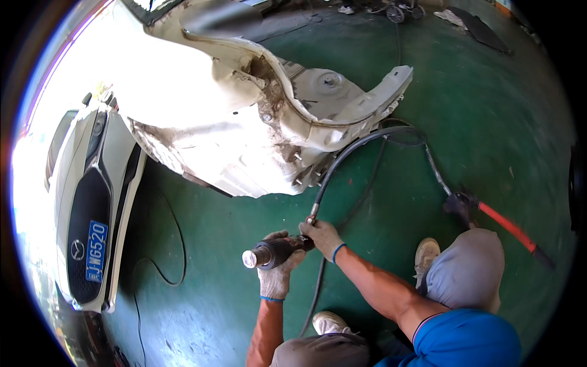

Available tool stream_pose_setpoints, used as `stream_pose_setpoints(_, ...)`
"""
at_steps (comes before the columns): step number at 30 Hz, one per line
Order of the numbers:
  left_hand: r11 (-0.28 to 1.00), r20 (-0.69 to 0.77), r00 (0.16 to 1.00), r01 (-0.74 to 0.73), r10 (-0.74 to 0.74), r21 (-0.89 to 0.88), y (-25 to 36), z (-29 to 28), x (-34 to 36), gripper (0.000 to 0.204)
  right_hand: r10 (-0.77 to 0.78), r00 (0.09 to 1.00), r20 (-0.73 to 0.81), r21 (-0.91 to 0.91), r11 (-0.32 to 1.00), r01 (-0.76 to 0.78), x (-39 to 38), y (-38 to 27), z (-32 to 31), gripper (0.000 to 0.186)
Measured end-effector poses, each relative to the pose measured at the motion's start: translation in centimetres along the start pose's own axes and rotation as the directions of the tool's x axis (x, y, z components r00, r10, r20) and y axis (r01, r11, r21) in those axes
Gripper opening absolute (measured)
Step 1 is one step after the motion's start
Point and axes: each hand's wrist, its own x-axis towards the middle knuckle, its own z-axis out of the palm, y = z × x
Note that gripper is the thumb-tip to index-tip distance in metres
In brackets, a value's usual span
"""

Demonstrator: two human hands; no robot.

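Observation:
My left hand [274, 278] in a white knit glove is wrapped round a dark cylindrical tool [278, 251] with a shiny metal end pointing down-left. My right hand [323, 237], gloved too, grips the metal fitting [312, 217] where a thick black hose [348, 156] joins the tool. The hose arches up and loops back to a pump [458, 205] with a long red handle [507, 225], lying by my right knee. A large white car body section [214, 147] with grimy seams stands just beyond my hands.
A white car [85, 183] with a dark grille stands at the left. Thin cables [174, 220] run across the green floor [202, 293]. Wheeled equipment [394, 13] and a dark flat panel [480, 33] are at the back. My feet [428, 254] are on the floor below me.

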Motion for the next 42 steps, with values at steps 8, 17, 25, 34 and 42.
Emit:
stream_pose_setpoints(8,0.999,0.035,0.999,0.035,-0.034,-0.040,0.4,2.6,2.8,0.067,-0.094,0.983,-0.158,-0.392,0.920,0.025,0.3,-4.0,-4.0,0.051)
stream_pose_setpoints(17,0.740,0.019,0.892,0.386,-0.451,-0.550,-9.8,3.4,2.1,0.041,-0.039,0.953,-0.301,-0.878,0.400,-0.261,-2.8,-4.1,-8.6,0.054)
stream_pose_setpoints(25,0.615,-0.080,0.775,0.430,-0.627,-0.660,-16.2,6.5,2.5,0.040,-0.096,0.925,-0.367,-0.927,0.120,-0.355,-1.3,-1.9,-12.2,0.050)
stream_pose_setpoints(34,0.851,-0.153,0.838,0.508,-0.524,-0.134,-7.2,-6.7,-5.3,0.060,-0.027,0.974,-0.223,-0.963,-0.146,-0.224,-7.8,-8.7,-7.4,0.053)
stream_pose_setpoints(42,0.589,-0.422,0.451,0.752,-0.786,-0.295,13.9,-11.4,-35.9,0.052,0.467,0.874,0.131,-0.991,0.089,0.101,-24.8,-26.9,2.9,0.046)
